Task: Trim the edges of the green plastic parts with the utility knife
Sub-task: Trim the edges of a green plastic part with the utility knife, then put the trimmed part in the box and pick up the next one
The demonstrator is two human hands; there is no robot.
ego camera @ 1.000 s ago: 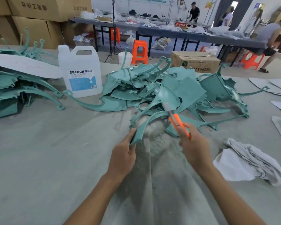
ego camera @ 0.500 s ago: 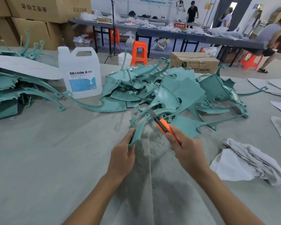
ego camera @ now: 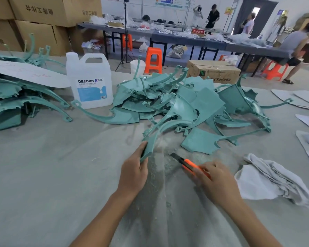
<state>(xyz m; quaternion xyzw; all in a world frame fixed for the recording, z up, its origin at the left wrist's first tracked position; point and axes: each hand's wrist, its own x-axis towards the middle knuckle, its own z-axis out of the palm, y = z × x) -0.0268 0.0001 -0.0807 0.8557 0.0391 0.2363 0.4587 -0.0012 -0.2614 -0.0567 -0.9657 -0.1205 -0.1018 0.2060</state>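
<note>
Left hand [ego camera: 134, 173] pinching curved green plastic part [ego camera: 151, 145] steady, right hand [ego camera: 216, 180] gripping orange utility knife [ego camera: 187, 164]: lay it shallow, shave lightly toward the far end.

I've drawn my right hand [ego camera: 219, 182] back toward me, the utility knife [ego camera: 188, 163] with it. A second ago its blade sat high on the curved green part [ego camera: 150, 146], then partway down. Now it is clear of the part, over the shavings [ego camera: 168, 158] on the tabletop [ego camera: 61, 166].
</note>
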